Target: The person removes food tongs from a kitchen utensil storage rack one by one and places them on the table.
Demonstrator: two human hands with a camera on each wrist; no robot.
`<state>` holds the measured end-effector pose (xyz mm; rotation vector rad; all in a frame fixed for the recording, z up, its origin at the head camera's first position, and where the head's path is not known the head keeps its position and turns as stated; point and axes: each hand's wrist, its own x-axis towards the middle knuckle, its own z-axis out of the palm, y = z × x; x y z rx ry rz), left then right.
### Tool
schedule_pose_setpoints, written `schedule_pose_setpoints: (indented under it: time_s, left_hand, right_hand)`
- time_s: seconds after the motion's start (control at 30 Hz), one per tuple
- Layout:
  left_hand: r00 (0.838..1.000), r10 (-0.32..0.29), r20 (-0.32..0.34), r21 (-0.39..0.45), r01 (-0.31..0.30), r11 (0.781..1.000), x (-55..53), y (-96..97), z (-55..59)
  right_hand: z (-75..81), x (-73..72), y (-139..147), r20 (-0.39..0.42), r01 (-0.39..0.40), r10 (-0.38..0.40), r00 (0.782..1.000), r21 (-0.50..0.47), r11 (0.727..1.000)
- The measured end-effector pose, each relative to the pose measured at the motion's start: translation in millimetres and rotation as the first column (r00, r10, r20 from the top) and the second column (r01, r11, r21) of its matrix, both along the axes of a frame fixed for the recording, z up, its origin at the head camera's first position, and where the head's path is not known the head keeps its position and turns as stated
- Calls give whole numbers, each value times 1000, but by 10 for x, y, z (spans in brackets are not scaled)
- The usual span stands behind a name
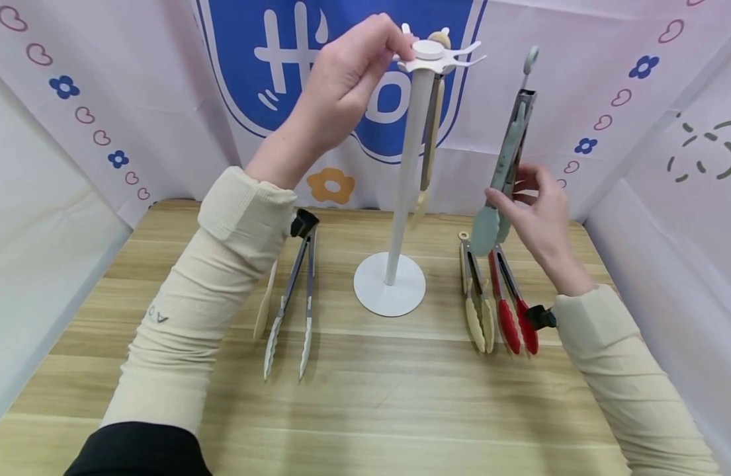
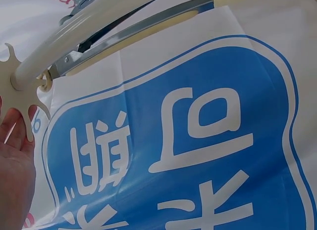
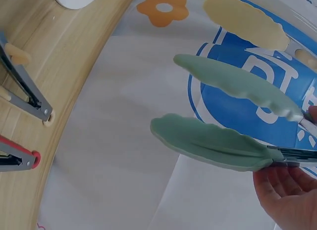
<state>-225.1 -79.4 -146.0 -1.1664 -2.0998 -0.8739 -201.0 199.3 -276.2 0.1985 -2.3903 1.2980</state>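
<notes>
My left hand (image 1: 352,86) pinches a hook arm at the top of a white stand (image 1: 408,158), whose round base rests on the table. From another hook hangs a pair of cream tongs (image 1: 432,132), heads down. To the right of the stand, my right hand (image 1: 542,215) holds green tongs (image 1: 508,155) in the air, fingers on the arms just above the heads. Their hanging ring points up. In the right wrist view the two green heads (image 3: 213,143) stand apart, and part of that hand (image 3: 292,195) shows beneath the metal arms.
White-tipped tongs (image 1: 290,311) lie spread on the wooden table (image 1: 365,403), left of the stand, beside a partly hidden cream-tipped pair (image 1: 265,307). At right lie cream tongs (image 1: 478,311) and red tongs (image 1: 514,317). A printed cloth (image 1: 180,99) hangs behind.
</notes>
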Motion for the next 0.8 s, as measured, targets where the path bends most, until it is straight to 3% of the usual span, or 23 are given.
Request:
schedule_pose_setpoints:
  time_s: [0.27,0.8]
  left_hand:
    - [1000,0,-1,-2,0,1000,-4,9,3]
    - [1000,-12,-11,-6,12,1000,-14,-15,-2]
  right_hand:
    - [-39,34,97,-27,74,-73,997,39,997]
    - [-132,112,334,5,176,-178,984,139,975]
